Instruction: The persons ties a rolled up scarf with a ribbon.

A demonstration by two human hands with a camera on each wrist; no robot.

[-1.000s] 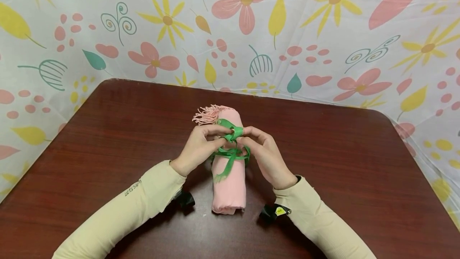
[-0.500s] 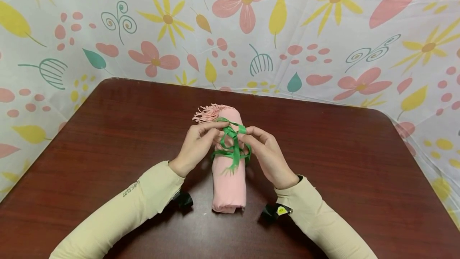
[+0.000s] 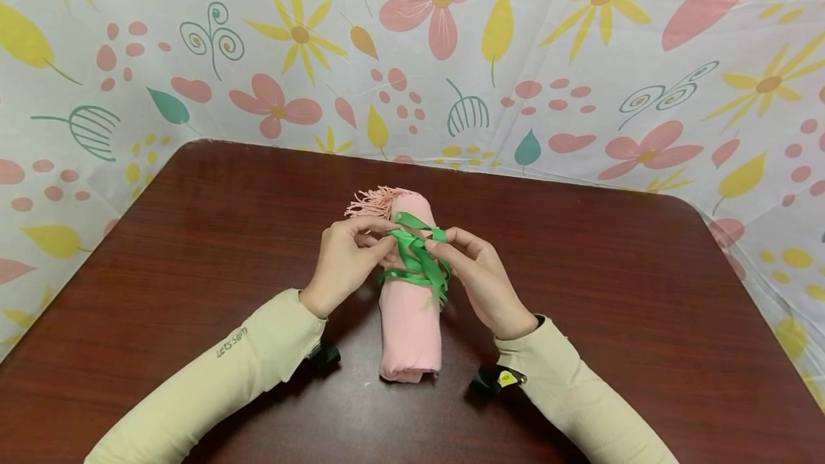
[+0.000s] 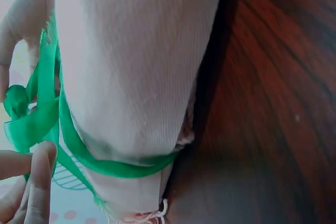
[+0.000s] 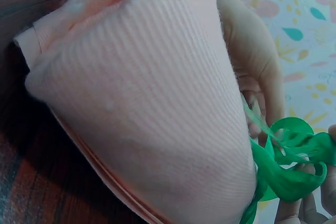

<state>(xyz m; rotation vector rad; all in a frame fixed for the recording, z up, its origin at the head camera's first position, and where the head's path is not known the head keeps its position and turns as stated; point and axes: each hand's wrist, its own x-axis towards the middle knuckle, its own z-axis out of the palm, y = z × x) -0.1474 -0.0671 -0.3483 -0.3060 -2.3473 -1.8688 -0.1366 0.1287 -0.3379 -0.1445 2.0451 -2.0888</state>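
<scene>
A rolled pink scarf (image 3: 412,339) with a fringe (image 3: 377,202) at its far end lies lengthwise on the table. Round its middle runs a green ribbon (image 3: 410,277), bunched into loops on top. My left hand (image 3: 343,263) pinches the ribbon between thumb and fingers at the left of the loops, as the left wrist view also shows on the ribbon (image 4: 31,127). On the other side, my right hand (image 3: 483,279) pinches a ribbon loop between thumb and forefinger. A frayed ribbon end hangs over the scarf's right side. The right wrist view has the ribbon (image 5: 289,177) beside the scarf (image 5: 142,103).
The dark reddish-brown wooden table (image 3: 213,235) has rounded far corners. Behind it hangs a white cloth (image 3: 412,120) printed with flowers and leaves. Black wrist devices (image 3: 496,379) sit under both cream sleeves (image 3: 248,353), close above the tabletop.
My left hand has shifted left, drawing the ribbon with it. The loops have spread wider, and the frayed end has swung from the scarf's middle to its right side. The scarf stays put.
</scene>
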